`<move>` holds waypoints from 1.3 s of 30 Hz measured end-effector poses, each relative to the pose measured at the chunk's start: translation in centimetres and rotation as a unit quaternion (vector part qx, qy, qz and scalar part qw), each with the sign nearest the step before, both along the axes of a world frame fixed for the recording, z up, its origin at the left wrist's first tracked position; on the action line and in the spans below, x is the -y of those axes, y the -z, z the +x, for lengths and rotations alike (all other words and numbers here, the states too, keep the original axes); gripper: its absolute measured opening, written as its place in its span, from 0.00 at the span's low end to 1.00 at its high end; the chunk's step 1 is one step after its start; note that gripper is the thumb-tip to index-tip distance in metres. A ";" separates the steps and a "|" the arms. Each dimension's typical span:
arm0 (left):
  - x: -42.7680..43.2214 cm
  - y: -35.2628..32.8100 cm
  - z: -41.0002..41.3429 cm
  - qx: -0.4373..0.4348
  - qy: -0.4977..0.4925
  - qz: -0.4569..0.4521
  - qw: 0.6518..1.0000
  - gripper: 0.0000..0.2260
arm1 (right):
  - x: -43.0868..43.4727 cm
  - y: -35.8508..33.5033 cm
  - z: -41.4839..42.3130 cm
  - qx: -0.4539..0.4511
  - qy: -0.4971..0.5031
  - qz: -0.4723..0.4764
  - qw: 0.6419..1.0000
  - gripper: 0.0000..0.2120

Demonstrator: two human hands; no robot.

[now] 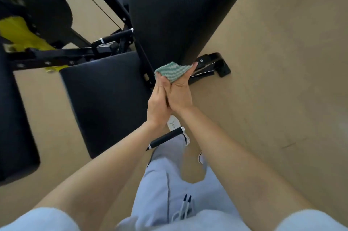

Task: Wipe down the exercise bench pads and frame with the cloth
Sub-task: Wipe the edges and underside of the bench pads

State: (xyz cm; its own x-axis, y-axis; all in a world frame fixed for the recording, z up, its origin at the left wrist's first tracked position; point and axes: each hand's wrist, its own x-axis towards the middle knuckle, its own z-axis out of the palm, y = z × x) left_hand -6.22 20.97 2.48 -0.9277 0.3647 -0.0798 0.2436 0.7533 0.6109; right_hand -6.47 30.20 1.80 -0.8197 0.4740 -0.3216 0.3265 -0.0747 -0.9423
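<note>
Both hands together here, left hand (157,101) and right hand (181,93) gripping the green striped cloth (171,71), pressed against the back pad's (169,14) lower end.

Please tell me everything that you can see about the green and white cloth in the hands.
The green and white striped cloth looks soft and ribbed, with wavy stripes across it. It is bunched into a small loose wad, not spread flat. Both hands grip it: the left hand pinches its left edge, the right hand wraps its right side, one fingertip at the top corner. It sits at the lower end of the tall black textured back pad; whether it touches the pad cannot be told.
</note>
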 end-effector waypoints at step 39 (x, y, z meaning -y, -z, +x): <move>1.6 9.4 -5.3 -0.029 -0.206 0.277 0.938 0.10 | -0.8 4.8 1.5 0.118 0.055 -0.128 0.983 0.10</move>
State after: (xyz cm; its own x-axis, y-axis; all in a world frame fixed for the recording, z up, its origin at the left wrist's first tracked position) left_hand -11.54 19.42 -6.93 -0.9959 -0.0562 0.0711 0.0461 0.3616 0.9312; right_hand -4.93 31.01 -3.04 -0.6559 0.4345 -0.6172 0.5113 -0.3457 -0.7868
